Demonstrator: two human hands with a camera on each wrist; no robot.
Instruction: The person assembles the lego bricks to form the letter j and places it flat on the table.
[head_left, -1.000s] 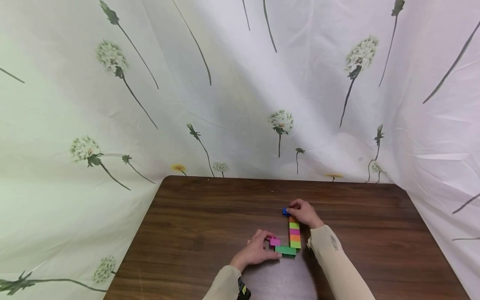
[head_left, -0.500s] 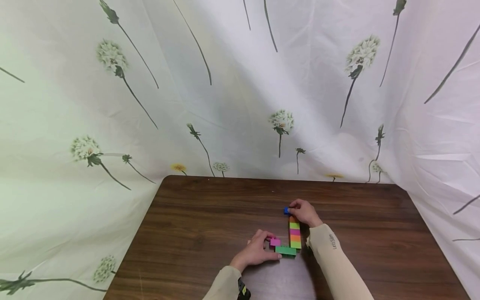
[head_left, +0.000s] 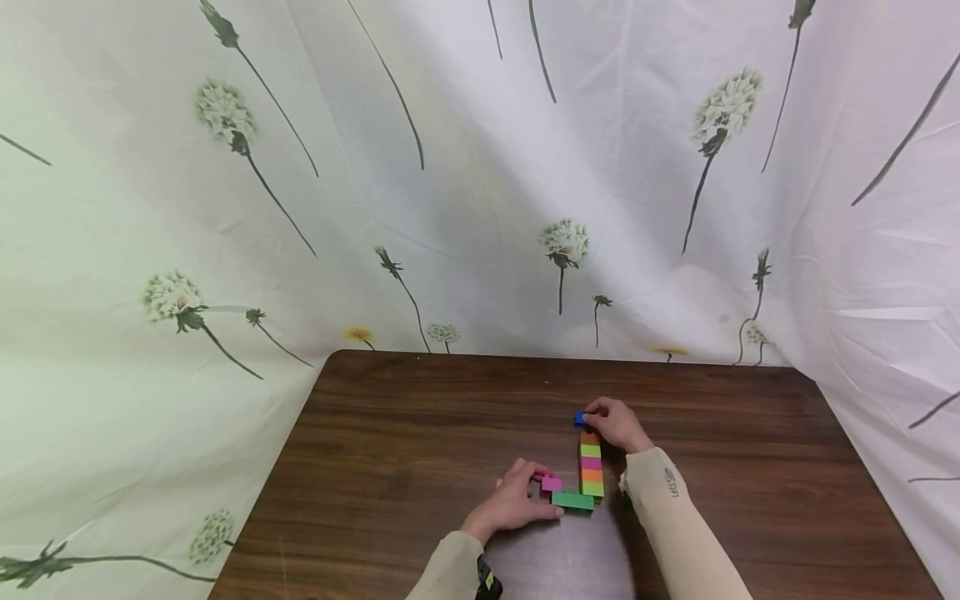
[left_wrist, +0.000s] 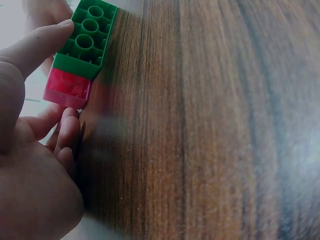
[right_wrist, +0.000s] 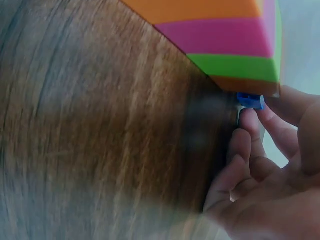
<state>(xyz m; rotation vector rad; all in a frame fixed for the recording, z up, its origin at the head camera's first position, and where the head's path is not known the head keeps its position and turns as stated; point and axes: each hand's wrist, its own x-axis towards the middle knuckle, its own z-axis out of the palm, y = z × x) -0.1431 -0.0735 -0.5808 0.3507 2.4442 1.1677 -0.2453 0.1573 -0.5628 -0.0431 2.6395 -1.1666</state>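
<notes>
My left hand (head_left: 512,500) holds a green toy building brick (head_left: 572,501) and a pink brick (head_left: 551,484), thumb on the green one and fingertips by the pink. In the left wrist view the green brick (left_wrist: 86,37) lies on its side, hollow tubes showing, joined or pressed to the pink brick (left_wrist: 67,89). A striped stack of bricks (head_left: 591,468) in orange, lime and pink lies lengthwise behind the green brick's right end. Beyond its far end my right hand (head_left: 617,425) pinches a small blue brick (head_left: 580,418), partly hidden by the stack in the right wrist view.
All this lies on a dark brown wood-grain table (head_left: 420,433). A pale cloth (head_left: 465,208) printed with dandelions hangs behind the table and along its sides. A black band (head_left: 487,581) sits at the left sleeve.
The right hand has shifted the blue brick slightly to the right and away, past the stack's far end. The left hand and its bricks have hardly moved.
</notes>
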